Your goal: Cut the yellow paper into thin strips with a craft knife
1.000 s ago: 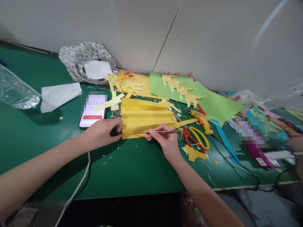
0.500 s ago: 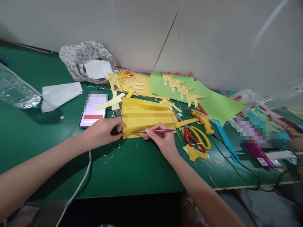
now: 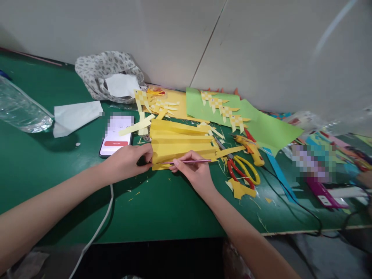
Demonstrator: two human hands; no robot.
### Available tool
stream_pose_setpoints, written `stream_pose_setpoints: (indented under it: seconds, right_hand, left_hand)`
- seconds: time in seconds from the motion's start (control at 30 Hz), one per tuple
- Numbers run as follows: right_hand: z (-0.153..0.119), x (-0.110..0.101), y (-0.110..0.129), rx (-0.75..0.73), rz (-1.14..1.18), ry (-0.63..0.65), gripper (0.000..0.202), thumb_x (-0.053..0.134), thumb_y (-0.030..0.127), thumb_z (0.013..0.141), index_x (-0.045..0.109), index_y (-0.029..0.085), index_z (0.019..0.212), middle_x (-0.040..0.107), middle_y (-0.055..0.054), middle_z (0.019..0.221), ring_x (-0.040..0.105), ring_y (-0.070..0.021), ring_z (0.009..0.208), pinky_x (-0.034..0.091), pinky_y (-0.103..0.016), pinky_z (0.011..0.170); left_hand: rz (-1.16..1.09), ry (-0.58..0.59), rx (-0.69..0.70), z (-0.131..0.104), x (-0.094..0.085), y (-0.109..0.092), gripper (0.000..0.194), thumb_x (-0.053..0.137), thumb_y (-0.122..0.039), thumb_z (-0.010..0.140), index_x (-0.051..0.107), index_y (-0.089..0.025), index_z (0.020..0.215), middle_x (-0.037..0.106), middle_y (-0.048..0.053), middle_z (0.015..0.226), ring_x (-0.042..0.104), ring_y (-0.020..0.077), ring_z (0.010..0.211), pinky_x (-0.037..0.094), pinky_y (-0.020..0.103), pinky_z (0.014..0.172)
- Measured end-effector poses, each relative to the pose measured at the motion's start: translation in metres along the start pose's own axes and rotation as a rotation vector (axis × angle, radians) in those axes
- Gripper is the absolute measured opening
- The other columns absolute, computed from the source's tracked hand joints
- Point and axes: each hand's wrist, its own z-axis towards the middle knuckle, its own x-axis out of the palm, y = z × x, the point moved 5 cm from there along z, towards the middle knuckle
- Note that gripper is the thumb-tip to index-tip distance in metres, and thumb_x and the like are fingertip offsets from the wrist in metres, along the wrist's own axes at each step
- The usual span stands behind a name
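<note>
A sheet of yellow paper (image 3: 181, 144) with several lengthwise folds lies in front of me on the green table. My left hand (image 3: 134, 161) is closed in a pinch on its lower left corner. In my right hand (image 3: 193, 170) is a slim pinkish-purple, pen-like stick (image 3: 195, 161), held almost level along the paper's near edge. Its left tip rests at or just over the paper near my left fingers; I cannot tell if it touches. Right of the paper lie scissors (image 3: 247, 170) with red and yellow handles, their blades close to its right edge.
A phone (image 3: 116, 133) lies beside my left hand, with a white cable (image 3: 101, 223) below. A yellow glue gun (image 3: 250, 148), woven paper fish (image 3: 222, 106) on green paper (image 3: 261, 124), a cloth bag (image 3: 95, 77) and a clear bottle (image 3: 23, 106) surround the work. Another person's hand (image 3: 365, 178) shows far right.
My right hand has slid a little to the left along the near edge with the stick. My left hand keeps its pinch on the paper's corner. The view has shifted slightly.
</note>
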Motion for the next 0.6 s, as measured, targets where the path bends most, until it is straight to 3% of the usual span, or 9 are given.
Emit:
stream_pose_setpoints:
  seconds: [0.33, 0.6]
  right_hand:
    - [0.001, 0.004, -0.003, 0.008, 0.003, 0.012, 0.024, 0.076, 0.033, 0.072, 0.057, 0.02, 0.069, 0.07, 0.0, 0.064, 0.071, -0.017, 0.064, 0.06, -0.032, 0.066]
    - [0.0, -0.027, -0.002, -0.007, -0.023, -0.087, 0.025, 0.079, 0.033, 0.07, 0.058, 0.019, 0.067, 0.07, 0.0, 0.06, 0.069, -0.0158, 0.059, 0.058, -0.03, 0.06]
  left_hand:
    - [0.005, 0.035, 0.036, 0.0, -0.001, 0.001, 0.011, 0.052, -0.023, 0.08, 0.042, -0.021, 0.079, 0.059, -0.004, 0.068, 0.057, 0.0102, 0.056, 0.036, 0.021, 0.051]
    - [-0.019, 0.031, 0.011, -0.001, -0.003, 0.0, 0.012, 0.053, -0.024, 0.079, 0.041, -0.021, 0.079, 0.062, -0.004, 0.071, 0.06, 0.0109, 0.06, 0.039, 0.021, 0.053]
